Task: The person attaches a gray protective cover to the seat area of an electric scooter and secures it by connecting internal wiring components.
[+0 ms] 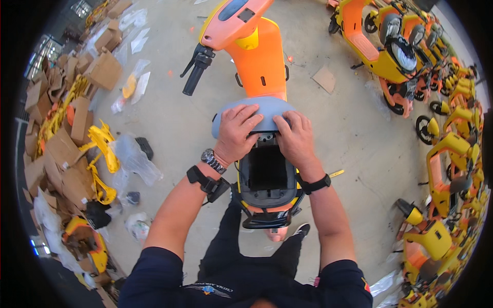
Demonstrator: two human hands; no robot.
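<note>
Straight ahead stands an orange and yellow scooter (258,61), its grey-blue seat (270,110) raised at the front of an uncovered black storage box (268,169). My left hand (238,129) grips the left part of the seat, fingers over its surface and thumb by the lower edge. On the right part my right hand (296,134) curls its fingers over the same seat; its thumb is partly hidden. Between the hands a bit of the metal hinge (265,137) shows. The handlebar's left grip (194,77) points back toward me.
Cardboard boxes (67,172), plastic wrap (134,156) and yellow body parts (104,146) are heaped along the left. Rows of yellow and orange scooters (447,169) line the right. A cardboard piece (324,80) and a yellow strip (336,173) lie on the concrete floor (359,205).
</note>
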